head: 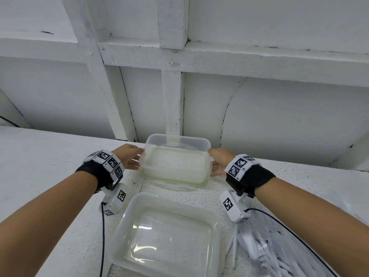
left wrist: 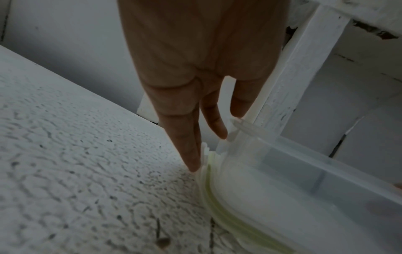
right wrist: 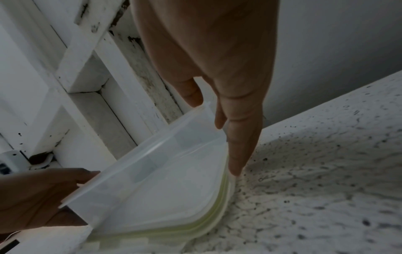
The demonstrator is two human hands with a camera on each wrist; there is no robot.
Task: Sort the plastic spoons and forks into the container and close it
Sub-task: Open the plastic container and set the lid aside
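Note:
A clear plastic container (head: 176,144) stands at the back of the white counter, on a lid with a green seal (head: 173,181). My left hand (head: 135,158) touches its left side and my right hand (head: 216,162) its right side. In the left wrist view the left hand (left wrist: 215,139) has straight fingers against the lid's edge (left wrist: 208,189) and the container's rim (left wrist: 304,171). In the right wrist view the right hand (right wrist: 226,134) lies straight along the container wall (right wrist: 163,171), thumb at the rim. White plastic cutlery in a clear bag (head: 279,246) lies at the lower right.
A second, larger clear tub (head: 127,232) sits on the counter just in front of me. A white wooden frame (head: 172,106) and wall rise right behind the container. Black cables (head: 102,236) hang from both wrist cameras.

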